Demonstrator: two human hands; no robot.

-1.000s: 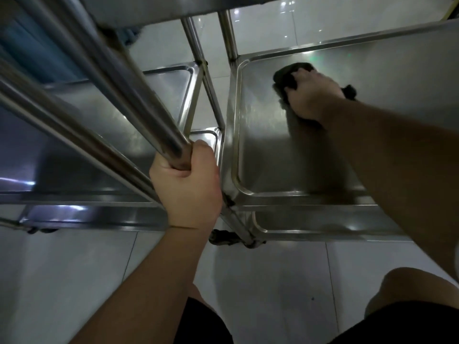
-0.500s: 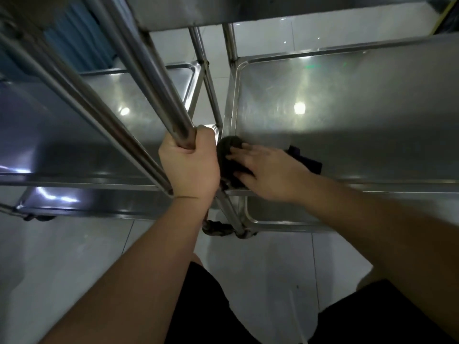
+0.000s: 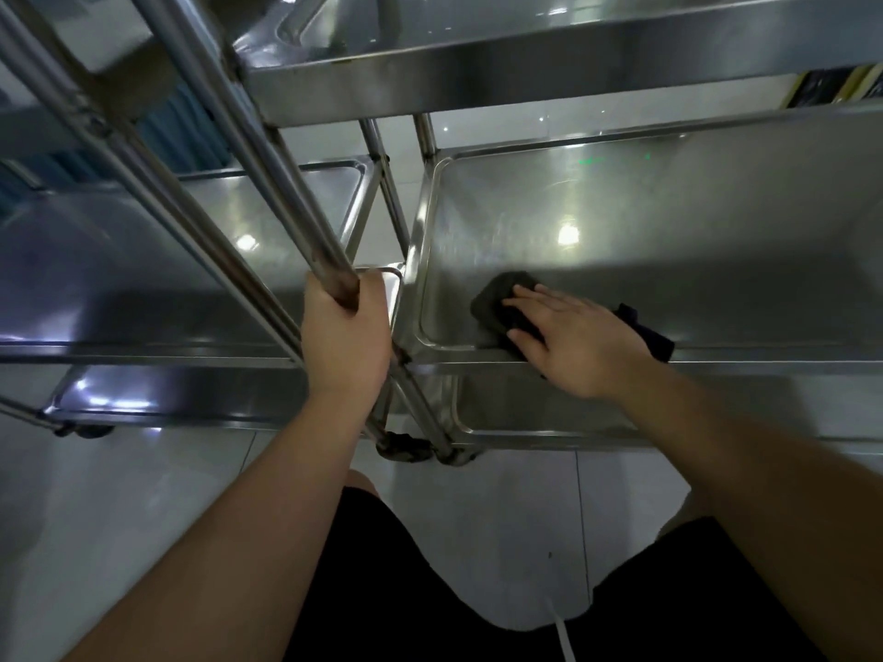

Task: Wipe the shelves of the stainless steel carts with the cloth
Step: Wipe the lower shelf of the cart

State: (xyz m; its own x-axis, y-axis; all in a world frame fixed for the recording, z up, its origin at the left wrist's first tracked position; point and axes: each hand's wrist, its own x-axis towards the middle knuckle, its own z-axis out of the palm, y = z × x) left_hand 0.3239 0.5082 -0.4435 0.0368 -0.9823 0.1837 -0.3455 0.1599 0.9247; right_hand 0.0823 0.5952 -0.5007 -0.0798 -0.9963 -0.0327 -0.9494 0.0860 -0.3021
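Two stainless steel carts stand side by side. My right hand lies flat on a dark cloth, pressing it onto the near left part of the right cart's middle shelf, close to the front rim. One end of the cloth sticks out behind my wrist. My left hand is wrapped around a slanted steel upright tube of the left cart. The left cart's middle shelf is bare.
An upper shelf overhangs the right cart's middle shelf. Lower shelves and caster wheels sit below, above a pale tiled floor. Blue fabric shows behind the left cart. My legs in black shorts are at the bottom.
My right hand slid the cloth from the far middle of the shelf back to its near left corner, then a little to the right along the front rim. My left hand kept its grip.
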